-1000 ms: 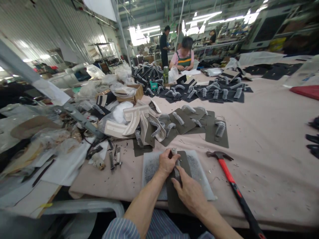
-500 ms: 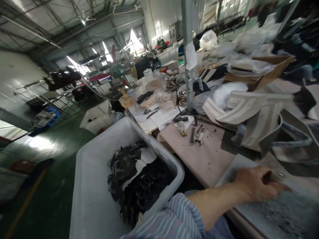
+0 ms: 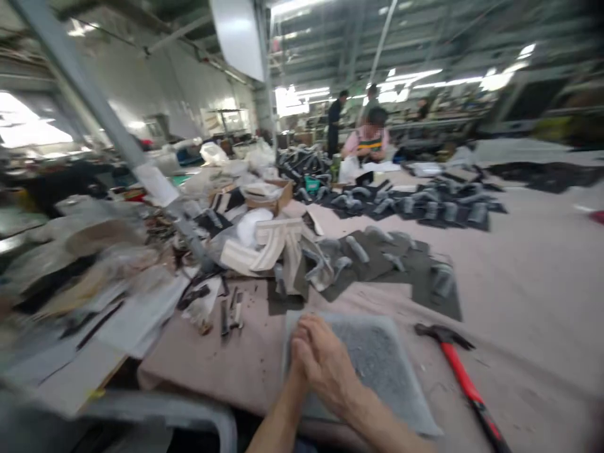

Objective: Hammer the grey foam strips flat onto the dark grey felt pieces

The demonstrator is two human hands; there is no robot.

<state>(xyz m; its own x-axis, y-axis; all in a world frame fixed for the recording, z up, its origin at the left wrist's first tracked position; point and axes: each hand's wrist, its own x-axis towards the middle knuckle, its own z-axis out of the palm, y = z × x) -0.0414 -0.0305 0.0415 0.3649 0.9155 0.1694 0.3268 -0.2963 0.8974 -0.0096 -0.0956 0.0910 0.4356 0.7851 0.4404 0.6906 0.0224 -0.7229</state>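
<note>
My left hand point(image 3: 300, 358) and my right hand point(image 3: 325, 362) are pressed together over the left part of a translucent slab point(image 3: 382, 352) with a worn grey surface. The fingers of both are closed, and whatever they might hold is hidden. To the right of the slab, a claw hammer point(image 3: 460, 368) with a red and black handle lies on the pinkish table cover point(image 3: 519, 302). Small metal tools point(image 3: 231, 314) lie left of my hands. Grey-green pieces point(image 3: 396, 258) with plastic-wrapped strips are spread behind the slab.
A white bin's rim point(image 3: 189, 409) is at the lower left. Striped light bands point(image 3: 278, 245), plastic bags and a cardboard box point(image 3: 283, 195) lie farther back. A slanting metal post point(image 3: 94, 94) rises at the left. Several people are in the background, one seated at the table's far side point(image 3: 370, 141).
The view has swung right, bringing the hammer and people into sight. My left hand has come into view, and the two hands now meet over the slab.
</note>
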